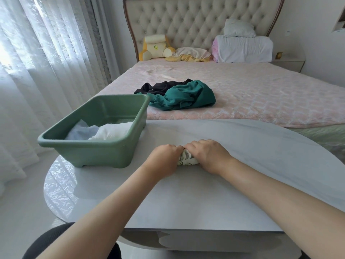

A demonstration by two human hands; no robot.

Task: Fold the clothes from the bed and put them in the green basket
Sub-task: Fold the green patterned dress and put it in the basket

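1. Two hands close on one small leaf-patterned cloth (187, 159). Our left hand (164, 156) grips its left end and our right hand (207, 154) curls over its top. The bundle lies on the table (252, 165), just right of the basket (84, 144) and not yet in it.
2. We judge the bundle could spring open, since only our grasp keeps it tight. Letting go with one hand before the other has it secure would cause that.
3. On the way in, a loose end could catch the basket's rim and unroll. Dropping the bundle could also rumple the white and pale blue pieces (112, 130) already inside.
4. The basket sits near the table's left edge on a glossy top, so a careless push could slide it off.
5. On the bed (261, 94), the teal garment (186, 96) overlaps the black garment (160, 86). Pulling one could drag the other to the floor.
6. We can read no brand or writing. The toy (155, 47) by the headboard has a small yellow tag with a mark too small to make out.
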